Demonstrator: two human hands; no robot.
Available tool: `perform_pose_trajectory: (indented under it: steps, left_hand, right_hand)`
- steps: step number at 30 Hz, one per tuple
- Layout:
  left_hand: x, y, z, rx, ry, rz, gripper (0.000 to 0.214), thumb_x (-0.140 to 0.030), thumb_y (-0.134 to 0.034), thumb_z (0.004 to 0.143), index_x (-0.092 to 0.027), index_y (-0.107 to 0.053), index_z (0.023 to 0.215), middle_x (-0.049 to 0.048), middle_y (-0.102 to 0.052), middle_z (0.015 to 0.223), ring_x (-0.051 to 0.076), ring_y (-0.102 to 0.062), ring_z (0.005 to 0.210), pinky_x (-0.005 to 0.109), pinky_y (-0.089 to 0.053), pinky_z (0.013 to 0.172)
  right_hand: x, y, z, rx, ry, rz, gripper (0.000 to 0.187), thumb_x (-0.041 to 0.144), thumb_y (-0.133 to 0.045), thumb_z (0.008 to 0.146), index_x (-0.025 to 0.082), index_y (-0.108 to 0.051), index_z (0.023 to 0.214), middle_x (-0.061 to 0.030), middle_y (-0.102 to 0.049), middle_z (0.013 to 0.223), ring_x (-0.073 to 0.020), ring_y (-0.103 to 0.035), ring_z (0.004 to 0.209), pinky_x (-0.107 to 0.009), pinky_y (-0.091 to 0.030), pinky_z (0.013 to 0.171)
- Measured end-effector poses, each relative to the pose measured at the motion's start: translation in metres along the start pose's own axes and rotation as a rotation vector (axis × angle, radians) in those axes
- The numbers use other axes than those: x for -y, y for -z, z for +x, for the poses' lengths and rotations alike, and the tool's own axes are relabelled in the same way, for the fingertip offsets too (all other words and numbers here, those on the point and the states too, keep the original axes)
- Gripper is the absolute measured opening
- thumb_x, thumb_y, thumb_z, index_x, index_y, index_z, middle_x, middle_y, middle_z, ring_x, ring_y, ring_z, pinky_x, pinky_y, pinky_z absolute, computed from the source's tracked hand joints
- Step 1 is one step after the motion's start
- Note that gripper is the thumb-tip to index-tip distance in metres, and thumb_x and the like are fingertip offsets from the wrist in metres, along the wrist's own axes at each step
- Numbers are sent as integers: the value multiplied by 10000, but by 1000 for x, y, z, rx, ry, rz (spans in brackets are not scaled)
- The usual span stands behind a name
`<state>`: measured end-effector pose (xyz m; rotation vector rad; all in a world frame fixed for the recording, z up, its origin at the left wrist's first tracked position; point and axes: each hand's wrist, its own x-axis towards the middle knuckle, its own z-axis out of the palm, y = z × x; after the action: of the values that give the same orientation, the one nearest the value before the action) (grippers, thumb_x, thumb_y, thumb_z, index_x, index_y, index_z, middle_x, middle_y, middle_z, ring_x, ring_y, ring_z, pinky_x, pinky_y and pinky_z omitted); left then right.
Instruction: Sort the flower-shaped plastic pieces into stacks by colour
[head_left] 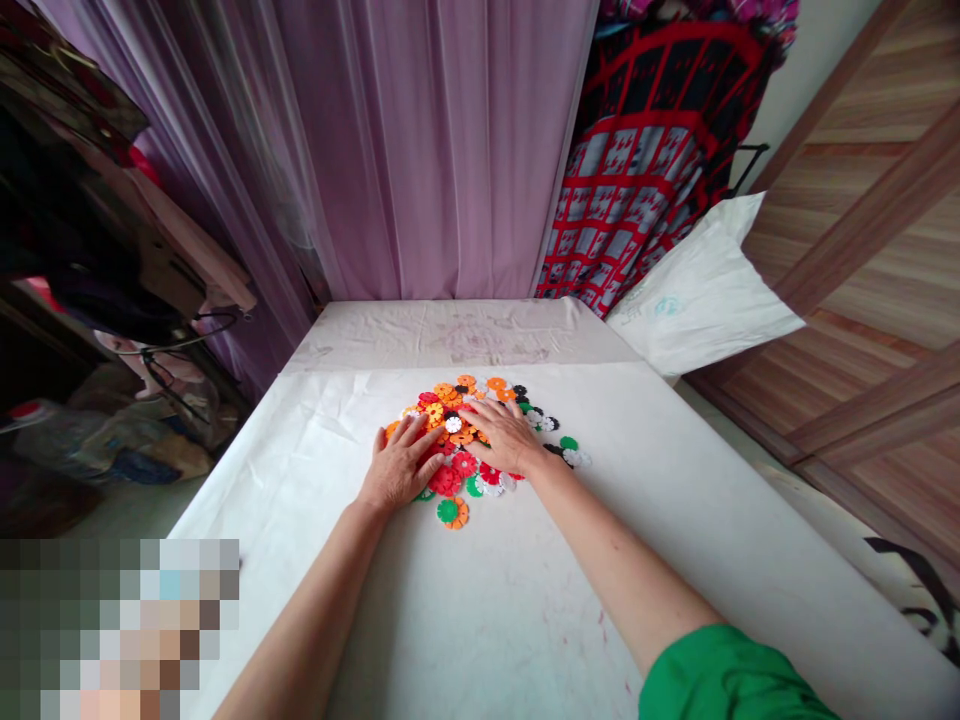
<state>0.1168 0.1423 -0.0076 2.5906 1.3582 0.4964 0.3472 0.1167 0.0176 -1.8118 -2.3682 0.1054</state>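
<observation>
A heap of flat, notched plastic discs (463, 465) in red, orange, green, white, black and yellow lies on the white-covered table (465, 620). My left hand (401, 465) rests on the heap's left side, fingers spread. Across the right side lies my right hand (504, 437), its fingers stretched out over the discs. Neither hand grips a disc that I can see, though the discs under the palms are hidden. A green disc (447, 511) sits on top of an orange one in front of the heap. Green and white discs (576, 457) lie at the right edge.
Purple curtains (435, 150) hang behind the table, with a red and black patterned cloth (622, 180) beside them. A white bag (697, 290) stands at the table's back right. Wooden doors (870, 230) are at right, hanging clothes (82, 200) at left. The lower left corner is pixelated.
</observation>
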Motion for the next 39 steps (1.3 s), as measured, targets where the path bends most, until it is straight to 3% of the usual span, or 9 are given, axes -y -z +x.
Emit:
perform_pose_trajectory:
  steps: [4,7,10,14,18,22,29,35,39]
  left_hand:
    - [3,-1,-4,-89,88,-13,453,-467,-494,936,-306,-596,1347,108,-485,1510,337,-383,1428,628,-277,1142]
    - [7,-3,-9,-161,126,-73,429,-454,-471,945,-262,-632,1292,114,-508,1490,323,-415,1408,603,-316,1140]
    - [11,-7,-17,-278,201,-178,435,-430,-407,966,-218,-636,1271,121,-568,1427,281,-497,1346,526,-392,1126]
    - [10,-12,-31,-375,282,-216,469,-416,-366,980,-179,-602,1309,139,-591,1393,259,-527,1318,469,-418,1125]
    - [1,-11,-43,-222,133,-103,537,-501,-451,948,-240,-523,1413,130,-478,1510,301,-368,1444,533,-334,1163]
    - [-10,-6,-45,-61,25,34,764,-608,-599,837,-277,-410,1499,159,-329,1597,364,-265,1485,606,-242,1174]
    - [-9,-6,-41,-106,91,68,687,-610,-472,910,-247,-425,1490,180,-326,1594,352,-272,1484,594,-257,1165]
    - [-1,-3,-47,2,-77,17,1042,-810,-563,712,-251,-298,1550,196,-225,1628,404,-148,1509,648,-166,1172]
    - [-2,-2,-46,30,-65,4,1022,-784,-581,726,-269,-280,1556,194,-231,1626,407,-152,1508,662,-158,1168]
  right_hand:
    - [-13,-6,-19,-38,-121,-34,455,433,-465,962,353,-524,1406,-43,-447,1539,-283,-343,1430,-607,-188,1153]
    - [-24,-10,-31,-147,-237,-15,418,377,-479,953,309,-584,1351,-72,-491,1501,-290,-392,1396,-598,-225,1134]
    - [-21,-14,-37,-308,-284,84,374,272,-462,944,246,-650,1266,-75,-600,1394,-249,-499,1302,-496,-307,1115]
    - [10,-19,-41,-429,-176,200,324,205,-453,938,238,-737,1090,-41,-741,1148,-199,-622,1086,-362,-417,983]
    - [33,-20,-38,-359,-43,201,297,192,-485,932,285,-756,1010,6,-760,1084,-201,-624,995,-345,-428,890]
    - [32,-17,-34,-302,-147,171,283,203,-497,936,264,-743,1062,-13,-741,1137,-203,-617,1019,-334,-417,893]
    - [39,-2,-20,-162,-316,64,341,397,-568,920,251,-680,1207,-72,-709,1178,-257,-586,1101,-373,-406,928]
    - [50,11,-10,-73,-323,8,392,412,-578,915,242,-619,1266,-92,-716,1158,-270,-596,1113,-393,-404,931]
    - [55,17,-6,-43,-324,-50,306,359,-590,910,208,-641,1171,-102,-739,1075,-264,-631,1056,-366,-407,896]
